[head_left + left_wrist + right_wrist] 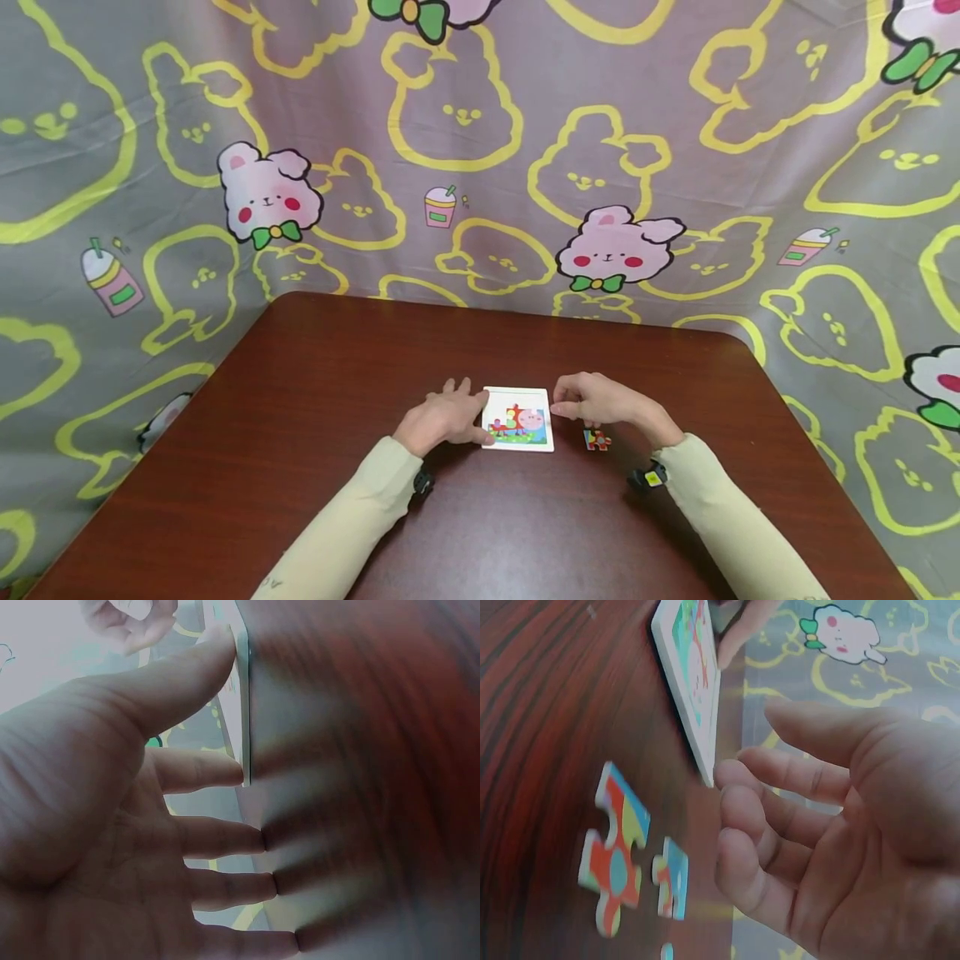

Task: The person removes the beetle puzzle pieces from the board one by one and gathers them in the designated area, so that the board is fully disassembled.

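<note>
A white puzzle tray (pixel 517 447) lies flat on the table, its picture pieces (pixel 528 422) filling the lower and right parts while the upper left shows bare white. My left hand (pixel 444 417) is at the tray's left side with fingers spread; in the left wrist view its thumb (pixel 199 667) and index finger touch the tray's edge. Just off the right edge hovers my right hand (pixel 600 398), fingers loosely bent, nothing visible between them. Below it lies a red, yellow and blue puzzle piece (pixel 617 862), with a smaller blue-edged piece (pixel 673 877) beside it.
The brown wooden table (pixel 360 358) spreads around the tray. A grey curtain (pixel 480 100) with rabbit and cup prints hangs behind and at the sides. In the right wrist view a sliver of another piece (pixel 667 951) shows at the bottom edge.
</note>
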Available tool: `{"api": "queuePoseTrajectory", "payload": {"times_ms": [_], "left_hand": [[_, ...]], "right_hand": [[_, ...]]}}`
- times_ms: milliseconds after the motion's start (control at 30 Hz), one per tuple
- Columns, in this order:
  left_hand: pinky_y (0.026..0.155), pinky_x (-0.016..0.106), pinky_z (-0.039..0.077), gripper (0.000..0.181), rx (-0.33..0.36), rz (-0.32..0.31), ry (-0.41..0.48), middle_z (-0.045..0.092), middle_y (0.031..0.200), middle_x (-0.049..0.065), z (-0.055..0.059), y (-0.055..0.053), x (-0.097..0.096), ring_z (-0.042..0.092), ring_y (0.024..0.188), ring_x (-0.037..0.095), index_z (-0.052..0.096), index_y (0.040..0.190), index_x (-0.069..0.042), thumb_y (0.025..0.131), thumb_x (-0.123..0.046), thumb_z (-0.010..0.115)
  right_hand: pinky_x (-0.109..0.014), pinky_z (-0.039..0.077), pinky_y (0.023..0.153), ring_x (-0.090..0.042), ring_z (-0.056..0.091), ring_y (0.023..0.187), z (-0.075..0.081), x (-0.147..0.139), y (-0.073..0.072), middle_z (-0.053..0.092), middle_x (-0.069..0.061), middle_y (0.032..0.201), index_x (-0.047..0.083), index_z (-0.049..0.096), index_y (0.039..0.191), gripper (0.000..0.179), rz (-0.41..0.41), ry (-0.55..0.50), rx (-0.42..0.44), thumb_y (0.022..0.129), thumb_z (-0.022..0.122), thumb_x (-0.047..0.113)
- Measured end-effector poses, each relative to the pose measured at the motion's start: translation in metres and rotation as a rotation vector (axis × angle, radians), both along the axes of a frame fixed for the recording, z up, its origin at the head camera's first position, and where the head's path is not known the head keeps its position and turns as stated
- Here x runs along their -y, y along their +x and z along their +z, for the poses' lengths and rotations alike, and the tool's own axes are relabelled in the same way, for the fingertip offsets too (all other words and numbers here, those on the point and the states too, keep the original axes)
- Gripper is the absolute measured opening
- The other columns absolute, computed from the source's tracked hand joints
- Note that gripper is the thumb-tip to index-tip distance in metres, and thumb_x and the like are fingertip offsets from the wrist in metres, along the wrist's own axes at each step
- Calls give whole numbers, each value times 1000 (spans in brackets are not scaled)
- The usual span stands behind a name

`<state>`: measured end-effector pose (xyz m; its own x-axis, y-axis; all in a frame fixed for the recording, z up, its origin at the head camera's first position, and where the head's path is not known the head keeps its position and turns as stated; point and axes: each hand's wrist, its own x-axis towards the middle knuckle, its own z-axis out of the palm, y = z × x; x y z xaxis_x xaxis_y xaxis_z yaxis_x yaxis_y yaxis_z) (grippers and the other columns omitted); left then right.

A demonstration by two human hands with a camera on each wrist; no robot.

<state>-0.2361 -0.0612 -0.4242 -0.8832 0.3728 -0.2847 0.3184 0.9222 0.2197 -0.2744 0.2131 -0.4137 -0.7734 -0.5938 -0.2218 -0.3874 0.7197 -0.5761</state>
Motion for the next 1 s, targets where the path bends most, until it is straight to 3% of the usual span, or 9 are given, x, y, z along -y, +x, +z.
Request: {"api": "queuePoseTrajectory", "payload": {"times_ms": [333,733,1000], "left_hand": [[111,64,31,81,-5,1,-9,28,159,24,1,0,0,22,147,48,37,152,-16,87,-52,68],[111,63,30,82,0,8,-20,27,159,23,1,-1,-2,22,147,47,35,153,-16,87,-54,68],[111,64,30,83,5,6,-24,26,160,23,1,-1,-2,21,147,47,35,153,-16,87,-55,67]], "right_hand": [[-28,48,47,-17,56,51,-6,20,-1,61,1,74,17,64,101,12,12,-19,-36,96,64,28],[-32,51,49,-19,59,48,-16,39,-1,71,1,80,11,64,114,29,25,-19,-9,93,67,31],[-30,49,48,-17,57,48,-18,46,2,70,-1,81,7,63,115,30,14,-13,-9,93,67,27]]}}
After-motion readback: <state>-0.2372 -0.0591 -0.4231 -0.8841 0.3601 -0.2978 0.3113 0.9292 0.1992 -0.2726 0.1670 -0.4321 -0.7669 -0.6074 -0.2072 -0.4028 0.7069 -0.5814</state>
